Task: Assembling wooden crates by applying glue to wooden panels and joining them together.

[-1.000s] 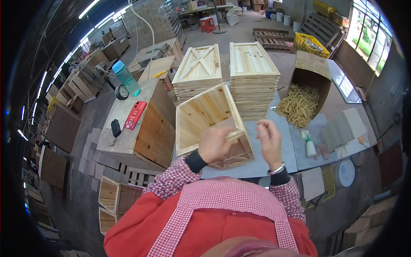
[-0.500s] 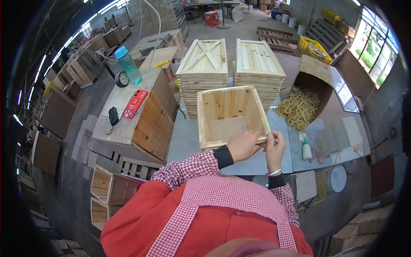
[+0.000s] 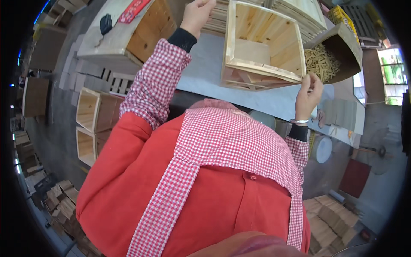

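Observation:
An open pale wooden box stands on the light-topped table, its open side facing up toward me. Its near outer side shows slanting slats. At the box's near right corner my right hand pinches the rim between thumb and fingers. Away from the box, my left hand is raised at the upper edge of the view, beside the stacked wooden panels. Its fingers are drawn together, and whether anything thin is between them I cannot make out.
A carton of yellowish strips lies right of the box. Grey stacked sheets are nearer on that side. To the left, a wooden cabinet carries a red phone and a black object. More wooden boxes sit below.
My left hand has left the box's near right corner and moved up and left. My right hand stays at that corner. The view has tipped downward, so the box appears higher and farther right.

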The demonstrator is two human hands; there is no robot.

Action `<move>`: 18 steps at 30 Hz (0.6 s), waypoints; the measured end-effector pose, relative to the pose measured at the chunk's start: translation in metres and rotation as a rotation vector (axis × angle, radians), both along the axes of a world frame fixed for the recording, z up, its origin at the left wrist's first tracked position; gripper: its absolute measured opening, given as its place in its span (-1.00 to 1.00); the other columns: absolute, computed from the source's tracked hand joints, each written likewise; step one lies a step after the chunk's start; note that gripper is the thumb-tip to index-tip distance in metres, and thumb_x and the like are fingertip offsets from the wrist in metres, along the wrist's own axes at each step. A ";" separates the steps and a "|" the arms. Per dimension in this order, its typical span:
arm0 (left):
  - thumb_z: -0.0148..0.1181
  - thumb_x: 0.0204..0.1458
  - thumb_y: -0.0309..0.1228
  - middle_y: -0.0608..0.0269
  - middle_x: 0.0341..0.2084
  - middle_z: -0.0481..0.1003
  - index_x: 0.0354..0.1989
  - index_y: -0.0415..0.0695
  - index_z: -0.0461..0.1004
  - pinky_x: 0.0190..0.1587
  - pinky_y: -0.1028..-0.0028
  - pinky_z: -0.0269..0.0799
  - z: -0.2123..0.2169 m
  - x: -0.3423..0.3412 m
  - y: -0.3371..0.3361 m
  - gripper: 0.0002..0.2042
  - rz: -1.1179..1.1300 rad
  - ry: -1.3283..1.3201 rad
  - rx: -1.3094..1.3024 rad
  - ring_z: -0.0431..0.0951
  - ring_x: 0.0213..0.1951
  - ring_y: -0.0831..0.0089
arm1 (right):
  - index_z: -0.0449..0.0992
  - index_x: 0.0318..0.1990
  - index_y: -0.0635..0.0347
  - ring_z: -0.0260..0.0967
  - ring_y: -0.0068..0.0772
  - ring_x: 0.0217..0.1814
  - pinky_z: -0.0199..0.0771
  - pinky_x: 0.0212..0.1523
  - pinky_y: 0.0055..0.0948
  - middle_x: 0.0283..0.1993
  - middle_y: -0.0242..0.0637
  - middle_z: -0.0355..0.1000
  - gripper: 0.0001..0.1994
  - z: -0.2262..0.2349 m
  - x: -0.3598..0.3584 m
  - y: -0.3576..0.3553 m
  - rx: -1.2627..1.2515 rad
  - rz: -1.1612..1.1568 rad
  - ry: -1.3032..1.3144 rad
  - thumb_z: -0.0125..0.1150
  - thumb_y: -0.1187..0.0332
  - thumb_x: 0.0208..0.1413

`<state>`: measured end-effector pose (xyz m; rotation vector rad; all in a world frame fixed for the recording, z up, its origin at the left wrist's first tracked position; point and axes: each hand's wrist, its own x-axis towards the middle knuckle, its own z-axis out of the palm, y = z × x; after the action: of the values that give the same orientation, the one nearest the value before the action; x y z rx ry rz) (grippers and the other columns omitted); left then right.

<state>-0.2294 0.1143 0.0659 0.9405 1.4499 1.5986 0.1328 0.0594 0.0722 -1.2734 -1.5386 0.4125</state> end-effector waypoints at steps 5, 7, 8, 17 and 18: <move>0.14 0.11 -0.19 0.27 -0.36 0.53 -0.15 -0.28 0.50 -0.37 0.53 0.40 -0.009 0.029 0.007 -0.65 -0.211 -0.041 -0.053 0.48 -0.39 0.55 | 0.52 -0.11 0.20 0.35 -0.24 -0.10 0.31 -0.11 -0.30 -0.16 -0.17 0.43 -0.70 0.046 -0.064 -0.025 0.370 0.368 -0.475 0.29 0.38 -0.04; 0.24 0.00 -0.15 0.12 -0.34 0.55 -0.17 -0.33 0.49 -0.29 0.43 0.44 -0.012 0.048 0.014 -0.57 -0.178 -0.063 -0.006 0.54 -0.34 0.42 | 0.53 -0.12 0.17 0.34 -0.18 -0.06 0.30 -0.07 -0.26 -0.12 -0.17 0.44 -0.70 0.047 -0.089 -0.032 0.334 0.506 -0.531 0.32 0.39 -0.08; 0.24 0.00 -0.15 0.12 -0.34 0.55 -0.17 -0.33 0.49 -0.29 0.43 0.44 -0.016 0.052 0.018 -0.57 -0.166 -0.082 -0.005 0.54 -0.34 0.42 | 0.53 -0.10 0.18 0.36 -0.17 -0.10 0.34 -0.09 -0.28 -0.15 -0.17 0.44 -0.70 0.047 -0.100 -0.031 0.367 0.594 -0.616 0.29 0.45 -0.07; 0.31 -0.25 -0.22 -0.24 -0.25 0.49 -0.13 -0.39 0.42 -0.06 0.16 0.42 -0.005 0.071 0.016 -0.46 0.114 0.418 -0.125 0.50 -0.14 -0.03 | 0.55 -0.05 0.13 0.40 -0.30 -0.40 0.40 -0.41 -0.47 -0.34 -0.24 0.43 -0.66 0.026 -0.113 -0.011 0.290 0.856 -0.575 0.24 0.56 -0.04; 0.29 -0.24 -0.24 -0.26 -0.23 0.49 -0.11 -0.38 0.41 -0.05 0.17 0.42 -0.003 0.070 0.014 -0.47 0.128 0.411 -0.119 0.49 -0.12 -0.03 | 0.55 -0.05 0.13 0.40 -0.30 -0.40 0.40 -0.41 -0.47 -0.34 -0.24 0.43 -0.66 0.027 -0.114 -0.010 0.286 0.865 -0.588 0.24 0.56 -0.04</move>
<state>-0.1591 0.1285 0.0626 1.1738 1.8975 1.4427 0.0189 0.0492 0.0996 -0.4528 -2.5316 0.3426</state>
